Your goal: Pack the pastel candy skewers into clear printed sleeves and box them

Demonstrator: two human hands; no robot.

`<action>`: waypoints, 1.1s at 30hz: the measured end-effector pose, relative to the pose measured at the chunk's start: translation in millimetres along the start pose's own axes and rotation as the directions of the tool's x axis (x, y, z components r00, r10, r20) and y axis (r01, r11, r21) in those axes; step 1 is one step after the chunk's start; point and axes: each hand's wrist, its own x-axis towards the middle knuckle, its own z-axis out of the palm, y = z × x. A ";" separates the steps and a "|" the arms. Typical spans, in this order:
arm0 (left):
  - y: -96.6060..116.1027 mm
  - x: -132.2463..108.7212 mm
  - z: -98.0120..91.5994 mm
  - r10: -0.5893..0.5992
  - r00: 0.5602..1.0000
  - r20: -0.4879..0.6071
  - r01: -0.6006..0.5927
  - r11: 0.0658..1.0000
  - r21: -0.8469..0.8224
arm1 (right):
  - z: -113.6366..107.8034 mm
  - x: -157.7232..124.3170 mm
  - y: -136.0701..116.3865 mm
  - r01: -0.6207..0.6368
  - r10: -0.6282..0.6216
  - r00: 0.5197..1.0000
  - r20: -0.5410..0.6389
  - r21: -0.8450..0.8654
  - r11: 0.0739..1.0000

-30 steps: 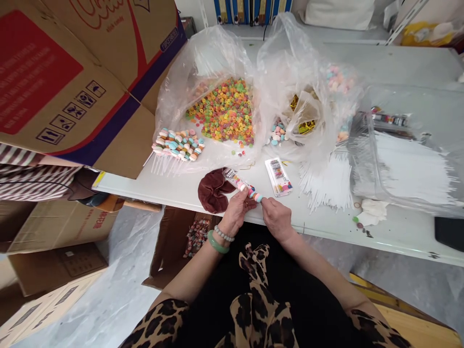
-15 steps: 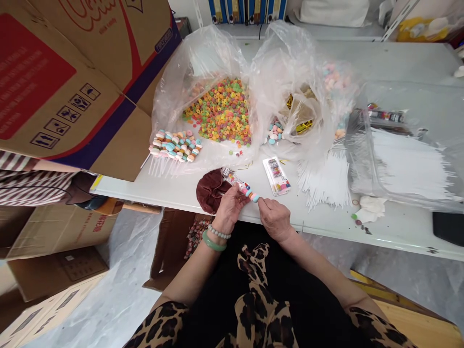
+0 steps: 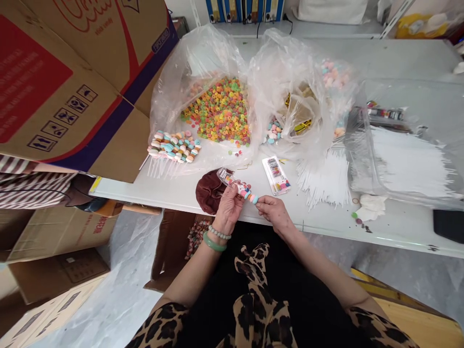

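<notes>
My left hand [image 3: 229, 208] is closed on a clear printed wrapper [image 3: 226, 177] that lies around a skewer of pastel candies [image 3: 251, 196]. At the skewer's lower right end, the fingers of my right hand [image 3: 270, 209] pinch it beside a blue candy. A dark red cloth [image 3: 208, 192] lies on the table just left of my left hand. Up and right of my right hand is a stack of printed wrappers [image 3: 276, 175]. Loaded candy skewers [image 3: 174, 146] with white sticks lie further left.
Plastic bags hold ring candies [image 3: 224, 113] and pastel candies [image 3: 274, 131]. White sticks [image 3: 324, 179] lie beside a clear tray [image 3: 416, 195]. A large cardboard box [image 3: 108, 140] stands at the left; an open box [image 3: 166, 246] is below the table edge. Someone's striped sleeve [image 3: 32, 186] shows far left.
The wrapper and skewer have turned slightly in my hands, and more of the print shows. My right fingers have shifted a little at the skewer's end. The view has moved slightly.
</notes>
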 end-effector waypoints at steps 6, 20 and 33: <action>-0.6 -3.3 0.1 -0.019 0.999 0.051 0.015 0.997 0.078 | -11.1 7.6 5.5 -0.583 0.352 0.790 0.502 0.438 0.685; -8.5 -18.3 11.1 -0.051 0.998 0.024 0.042 0.957 0.287 | 1.2 2.5 4.7 -0.280 0.225 0.956 0.190 0.349 0.894; -19.2 -25.2 14.4 -0.080 0.997 0.018 0.070 0.945 0.320 | 2.2 2.0 9.6 0.365 -0.533 0.845 -0.047 -0.679 0.637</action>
